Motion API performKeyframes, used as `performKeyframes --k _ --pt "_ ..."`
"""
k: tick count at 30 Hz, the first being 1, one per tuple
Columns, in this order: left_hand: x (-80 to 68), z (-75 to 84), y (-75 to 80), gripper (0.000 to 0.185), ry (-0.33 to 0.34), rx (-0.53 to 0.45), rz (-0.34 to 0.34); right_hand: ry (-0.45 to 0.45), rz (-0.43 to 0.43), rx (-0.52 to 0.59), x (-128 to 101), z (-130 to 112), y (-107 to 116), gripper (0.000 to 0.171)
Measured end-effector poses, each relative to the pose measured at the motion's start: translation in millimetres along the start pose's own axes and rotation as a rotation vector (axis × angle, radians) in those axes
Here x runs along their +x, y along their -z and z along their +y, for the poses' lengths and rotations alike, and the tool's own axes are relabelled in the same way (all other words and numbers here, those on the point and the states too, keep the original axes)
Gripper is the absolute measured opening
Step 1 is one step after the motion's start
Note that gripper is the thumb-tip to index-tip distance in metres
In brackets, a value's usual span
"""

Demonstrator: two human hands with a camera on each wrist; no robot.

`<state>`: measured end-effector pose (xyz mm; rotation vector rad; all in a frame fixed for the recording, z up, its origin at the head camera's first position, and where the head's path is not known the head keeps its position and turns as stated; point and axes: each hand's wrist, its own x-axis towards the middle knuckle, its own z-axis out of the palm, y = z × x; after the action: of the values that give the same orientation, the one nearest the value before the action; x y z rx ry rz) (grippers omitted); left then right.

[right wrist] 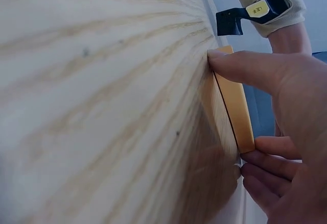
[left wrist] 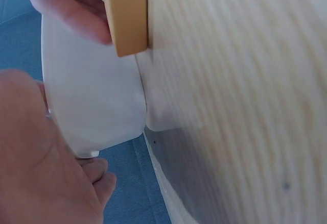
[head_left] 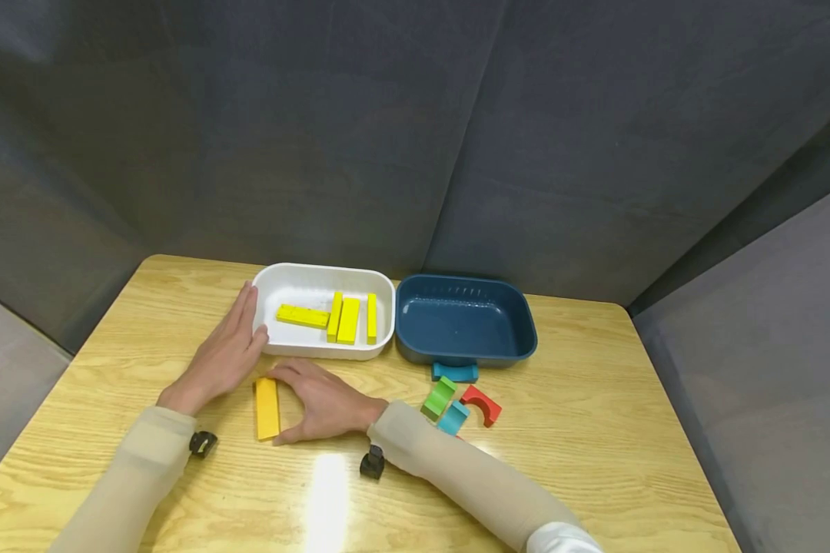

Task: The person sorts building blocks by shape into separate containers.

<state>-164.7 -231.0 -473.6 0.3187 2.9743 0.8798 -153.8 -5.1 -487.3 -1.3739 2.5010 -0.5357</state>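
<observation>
Grey fabric panels close in a light wooden bench on three sides. Near its far edge a white tub and a dark blue tub stand side by side, just about touching. The white tub holds four yellow blocks; the blue one shows only its bare floor.

The right hand lies on the bench in front of the white tub and grasps an orange-yellow plank, thumb at the near end and fingertips curled over the far end. The plank lies flat, its long axis running away from the person toward the white tub, and its far end is partly hidden under the fingers. In the right wrist view the plank is seen edge-on, and the bench surface close to the lens is blurred.

The left hand rests flat with straight fingers against the left wall of the white tub, gripping nothing. The left wrist view cuts off most of that tub and shows only one end of the plank.

To the right lie a teal block, a green block, a light blue block and a red arch, the light blue one partly hidden by the right sleeve.
</observation>
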Motion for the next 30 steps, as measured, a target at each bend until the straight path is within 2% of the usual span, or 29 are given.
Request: performKeyframes --k 23,30 --pt "1.4 -2.6 -4.7 0.074 0.019 -0.002 0.022 0.008 0.0 0.008 -23.2 1.9 3.8 0.097" --pt "0.5 -1.6 -3.8 0.073 0.024 0.012 0.007 0.018 -0.002 -0.047 -24.3 -0.1 4.8 0.098"
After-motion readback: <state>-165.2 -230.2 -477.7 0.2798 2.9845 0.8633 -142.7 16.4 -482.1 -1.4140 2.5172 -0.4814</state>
